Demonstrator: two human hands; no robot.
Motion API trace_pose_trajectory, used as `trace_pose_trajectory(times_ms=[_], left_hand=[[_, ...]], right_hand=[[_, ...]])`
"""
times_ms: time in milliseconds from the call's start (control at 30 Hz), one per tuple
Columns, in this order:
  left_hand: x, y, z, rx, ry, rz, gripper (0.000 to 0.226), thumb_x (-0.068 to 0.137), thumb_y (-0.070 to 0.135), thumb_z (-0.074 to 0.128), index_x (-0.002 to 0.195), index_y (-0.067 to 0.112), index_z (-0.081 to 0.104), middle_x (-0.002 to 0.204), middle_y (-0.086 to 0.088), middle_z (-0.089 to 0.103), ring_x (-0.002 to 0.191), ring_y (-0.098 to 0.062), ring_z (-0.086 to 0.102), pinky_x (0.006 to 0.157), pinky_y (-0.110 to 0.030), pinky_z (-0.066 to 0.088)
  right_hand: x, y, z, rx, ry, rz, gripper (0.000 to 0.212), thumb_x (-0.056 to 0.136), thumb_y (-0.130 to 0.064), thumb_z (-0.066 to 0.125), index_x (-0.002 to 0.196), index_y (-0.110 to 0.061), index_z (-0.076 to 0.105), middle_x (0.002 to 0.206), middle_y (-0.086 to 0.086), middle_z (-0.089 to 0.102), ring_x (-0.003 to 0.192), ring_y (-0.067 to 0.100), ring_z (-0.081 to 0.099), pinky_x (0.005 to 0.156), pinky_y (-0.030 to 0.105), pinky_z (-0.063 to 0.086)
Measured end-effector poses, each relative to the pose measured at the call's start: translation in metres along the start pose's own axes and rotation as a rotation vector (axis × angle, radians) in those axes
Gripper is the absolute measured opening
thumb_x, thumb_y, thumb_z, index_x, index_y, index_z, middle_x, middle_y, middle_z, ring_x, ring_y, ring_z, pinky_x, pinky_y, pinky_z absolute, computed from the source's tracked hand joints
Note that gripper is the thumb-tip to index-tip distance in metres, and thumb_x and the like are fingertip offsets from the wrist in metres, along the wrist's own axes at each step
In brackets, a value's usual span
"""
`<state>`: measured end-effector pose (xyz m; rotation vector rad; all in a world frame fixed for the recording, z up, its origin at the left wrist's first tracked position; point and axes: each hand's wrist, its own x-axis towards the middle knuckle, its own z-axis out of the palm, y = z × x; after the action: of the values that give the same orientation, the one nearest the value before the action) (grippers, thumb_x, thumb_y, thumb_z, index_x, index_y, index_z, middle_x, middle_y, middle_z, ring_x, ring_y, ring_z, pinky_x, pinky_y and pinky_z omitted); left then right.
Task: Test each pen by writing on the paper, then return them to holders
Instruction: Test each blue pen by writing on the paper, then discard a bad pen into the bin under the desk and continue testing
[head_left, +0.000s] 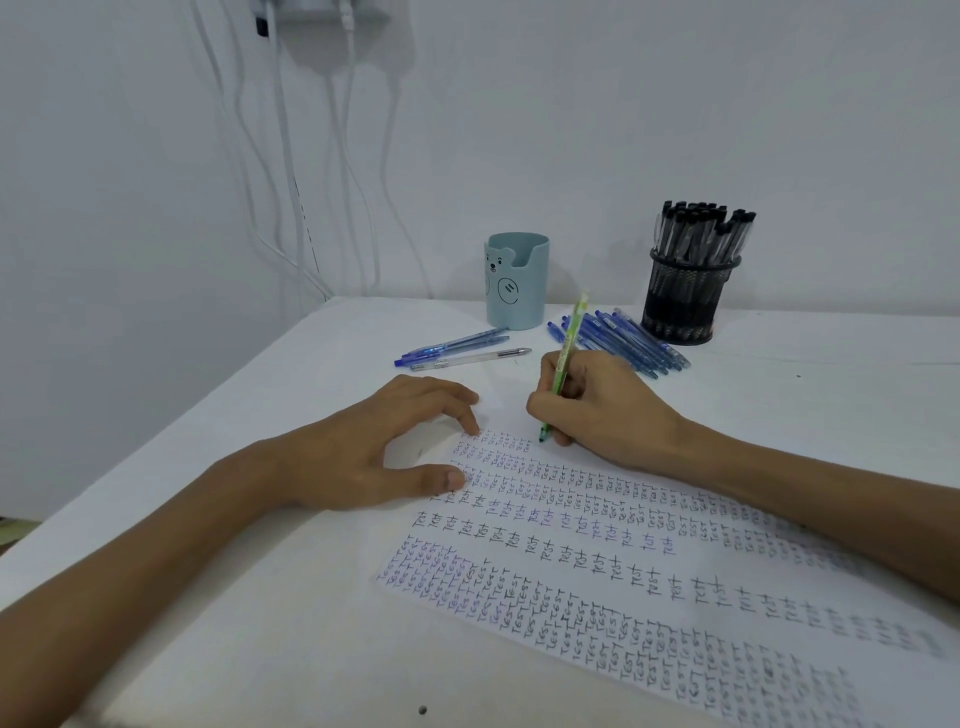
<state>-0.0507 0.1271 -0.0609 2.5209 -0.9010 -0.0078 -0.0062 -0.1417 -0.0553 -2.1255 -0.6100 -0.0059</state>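
The right hand (608, 410) holds the green pen (563, 364) in a writing grip, with thumb and fingers curled round the lower barrel. The pen is tilted, its top end leaning away from the person, and its tip meets the paper (623, 597) at the end of the uppermost row of writing. The left hand (374, 447) holds nothing: its grip is released, the fingers are spread, and the fingertips and thumb rest on the near-left corner area of the paper. The paper lies flat on the white tabletop (260, 597), running diagonally from the hands toward the lower right, and is covered with rows of the word "TEST" in black, blue and purple ink. The right forearm lies across the upper edge of the paper. At the back of the tabletop, near the wall, a light blue holder (517, 280) with a bear face stands upright. To its right stands a black mesh holder (685, 301) filled with black-capped pens (701, 228). A pile of blue pens (623, 338) lies on the tabletop between the two holders, just beside the mesh holder. Left of the blue holder, two blue pens (457, 344) and one clear pen (472, 358) lie side by side. White cables (280, 156) hang down the wall behind.
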Motion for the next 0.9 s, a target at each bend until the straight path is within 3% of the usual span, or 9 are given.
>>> trace_pose_trajectory(times_ms=[100,167,267,367,467,567,667,767,900], left_hand=[[-0.001,-0.001,0.0,-0.006,0.004,0.0,0.042,0.094,0.049,0.068,0.133,0.04,0.056,0.154,0.025,0.041,0.15,-0.005,0.029,0.116,-0.011,0.023],[0.0,-0.001,0.0,-0.009,0.004,0.002,0.042,0.094,0.05,0.068,0.133,0.04,0.056,0.153,0.025,0.041,0.15,-0.005,0.03,0.116,-0.012,0.024],[0.001,-0.002,0.0,0.004,-0.003,-0.008,0.041,0.094,0.053,0.066,0.133,0.042,0.056,0.153,0.029,0.04,0.149,-0.001,0.029,0.117,-0.016,0.026],[0.001,0.001,-0.001,0.017,0.021,-0.031,0.039,0.095,0.056,0.06,0.132,0.043,0.055,0.151,0.031,0.041,0.148,0.001,0.031,0.117,-0.02,0.027],[0.004,0.01,-0.006,0.086,0.094,-0.014,0.035,0.1,0.058,0.053,0.129,0.041,0.056,0.143,0.03,0.049,0.14,0.002,0.04,0.113,-0.017,0.033],[0.012,0.03,-0.014,0.159,0.134,0.014,0.033,0.098,0.064,0.048,0.117,0.039,0.061,0.12,0.026,0.06,0.119,-0.004,0.055,0.092,-0.021,0.045],[0.023,0.065,-0.012,0.225,0.149,0.091,0.031,0.096,0.062,0.046,0.097,0.035,0.061,0.096,0.022,0.06,0.097,-0.009,0.059,0.072,-0.026,0.048],[0.03,0.113,0.008,0.182,0.142,0.185,0.029,0.097,0.057,0.047,0.097,0.032,0.062,0.093,0.018,0.063,0.092,-0.011,0.06,0.077,-0.034,0.052],[0.035,0.178,0.045,0.115,0.144,0.318,0.024,0.097,0.055,0.049,0.103,0.036,0.062,0.098,0.02,0.062,0.099,-0.006,0.06,0.081,-0.035,0.053]], right_hand=[[0.003,0.001,-0.002,0.264,0.038,0.114,0.02,0.097,-0.014,0.058,0.079,-0.006,0.057,0.054,0.008,0.06,0.042,0.016,0.042,0.04,0.022,0.033],[0.006,0.0,-0.004,0.39,0.02,0.165,0.027,0.103,-0.021,0.052,0.081,-0.007,0.06,0.057,0.009,0.058,0.047,0.019,0.037,0.041,0.023,0.028],[0.007,0.001,-0.001,0.425,0.009,0.137,0.048,0.107,-0.043,0.045,0.076,-0.01,0.062,0.066,0.015,0.06,0.049,0.017,0.042,0.043,0.022,0.032],[0.003,-0.001,-0.001,0.35,0.028,0.071,0.05,0.105,-0.049,0.044,0.077,-0.01,0.06,0.077,0.019,0.06,0.047,0.012,0.045,0.044,0.02,0.036],[-0.009,-0.01,-0.006,0.152,0.03,0.022,0.049,0.103,-0.051,0.045,0.077,-0.011,0.056,0.068,0.009,0.059,0.047,0.007,0.05,0.049,0.021,0.042],[-0.036,-0.027,-0.015,-0.008,0.037,-0.04,0.06,0.106,-0.053,0.034,0.067,-0.01,0.05,0.058,0.011,0.056,0.047,0.011,0.051,0.051,0.023,0.044],[-0.078,-0.041,-0.031,-0.107,0.061,-0.099,0.062,0.108,-0.048,0.031,0.062,-0.009,0.046,0.053,-0.001,0.048,0.047,0.013,0.052,0.053,0.031,0.047],[-0.128,-0.049,-0.048,-0.225,0.141,-0.125,0.054,0.108,-0.045,0.035,0.063,-0.019,0.05,0.051,-0.003,0.055,0.048,0.011,0.056,0.053,0.025,0.046],[-0.2,-0.054,-0.072,-0.275,0.258,-0.06,0.046,0.104,-0.047,0.043,0.069,-0.021,0.055,0.053,0.005,0.06,0.046,0.021,0.055,0.053,0.036,0.05]])
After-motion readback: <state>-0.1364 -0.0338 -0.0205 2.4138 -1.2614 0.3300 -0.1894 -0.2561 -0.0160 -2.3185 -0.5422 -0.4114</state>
